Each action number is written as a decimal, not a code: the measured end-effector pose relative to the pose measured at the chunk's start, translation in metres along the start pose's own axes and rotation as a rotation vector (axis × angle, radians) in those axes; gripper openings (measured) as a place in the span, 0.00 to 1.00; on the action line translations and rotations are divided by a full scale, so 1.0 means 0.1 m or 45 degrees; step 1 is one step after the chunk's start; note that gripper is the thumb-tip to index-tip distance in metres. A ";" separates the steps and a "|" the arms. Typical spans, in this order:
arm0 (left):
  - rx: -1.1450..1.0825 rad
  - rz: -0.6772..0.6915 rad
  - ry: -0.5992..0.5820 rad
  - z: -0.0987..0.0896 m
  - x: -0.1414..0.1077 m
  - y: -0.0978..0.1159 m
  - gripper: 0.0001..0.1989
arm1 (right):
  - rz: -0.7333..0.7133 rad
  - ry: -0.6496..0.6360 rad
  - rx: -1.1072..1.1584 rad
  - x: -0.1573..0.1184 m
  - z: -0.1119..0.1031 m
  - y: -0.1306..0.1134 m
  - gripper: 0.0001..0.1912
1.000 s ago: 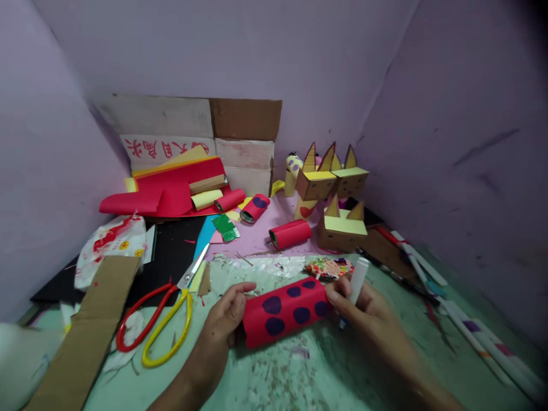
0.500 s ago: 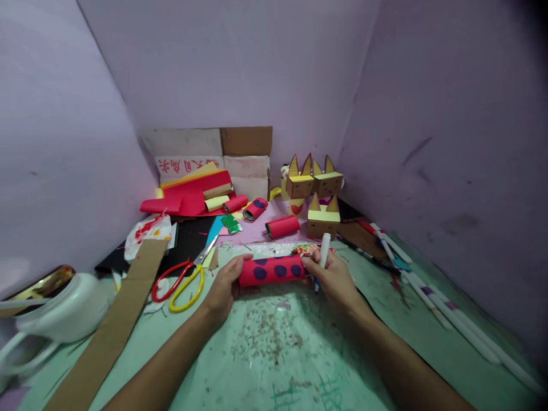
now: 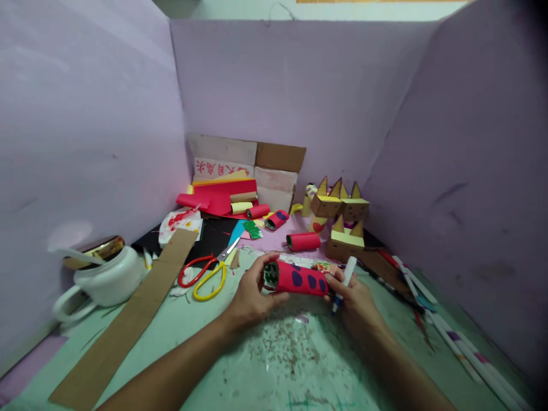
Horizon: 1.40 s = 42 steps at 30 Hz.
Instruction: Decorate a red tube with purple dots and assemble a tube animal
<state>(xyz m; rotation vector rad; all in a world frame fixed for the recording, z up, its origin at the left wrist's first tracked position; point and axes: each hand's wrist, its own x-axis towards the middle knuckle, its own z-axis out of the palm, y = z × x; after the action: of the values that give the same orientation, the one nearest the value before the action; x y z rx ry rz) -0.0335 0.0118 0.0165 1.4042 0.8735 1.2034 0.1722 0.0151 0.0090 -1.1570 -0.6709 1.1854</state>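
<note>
A red paper tube (image 3: 302,278) with dark purple dots is held level above the table, its open left end showing a green and dark inside. My left hand (image 3: 256,290) grips that left end between thumb and fingers. At the other end, my right hand (image 3: 351,294) pinches the tube and also holds a white marker (image 3: 349,270), its dark blue tip pointing down. Behind the tube lie a plain red roll (image 3: 303,241) and a red roll with a purple mark (image 3: 276,220).
Scissors (image 3: 209,277) and a long cardboard strip (image 3: 128,317) lie left, beside a white pot (image 3: 112,278). Cardboard cat-eared boxes (image 3: 345,240) stand at the back right. White sticks (image 3: 466,348) lie right. Purple walls (image 3: 295,85) enclose the table (image 3: 265,365).
The view has tilted up and shifted left. The tube has turned so its left open end faces the camera, and my left fingers have spread around that end.
</note>
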 end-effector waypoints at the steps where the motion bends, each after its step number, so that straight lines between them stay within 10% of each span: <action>1: 0.048 -0.009 0.000 0.01 -0.02 0.03 0.36 | 0.022 -0.014 -0.005 -0.01 0.01 0.01 0.23; 17: -0.058 0.055 0.082 -0.11 -0.04 0.21 0.24 | 0.066 -0.305 -0.609 0.04 -0.18 0.04 0.23; 23: -0.201 0.001 -0.041 -0.10 -0.05 0.20 0.26 | -0.432 -0.146 -0.923 0.01 -0.20 -0.03 0.22; 31: -0.145 -0.048 -0.277 0.01 -0.15 0.26 0.35 | 0.037 -1.135 -0.593 -0.43 0.07 -0.19 0.33; 36: 0.647 0.058 -0.013 -0.33 0.00 0.46 0.25 | -0.034 -0.890 -0.560 -0.44 0.03 -0.16 0.23; 39: 1.497 -0.242 0.249 -0.77 0.13 0.46 0.17 | -0.133 -0.662 -0.467 -0.38 -0.03 -0.22 0.24; 42: 1.838 -0.566 0.137 -1.11 0.22 0.30 0.18 | -0.412 -0.493 -0.631 -0.34 0.00 -0.37 0.19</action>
<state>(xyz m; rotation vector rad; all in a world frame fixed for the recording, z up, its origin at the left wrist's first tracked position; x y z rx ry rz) -0.1387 0.0540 0.0452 2.0033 2.2068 0.1490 0.1756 -0.0157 0.0489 -1.1667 -1.4530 0.9957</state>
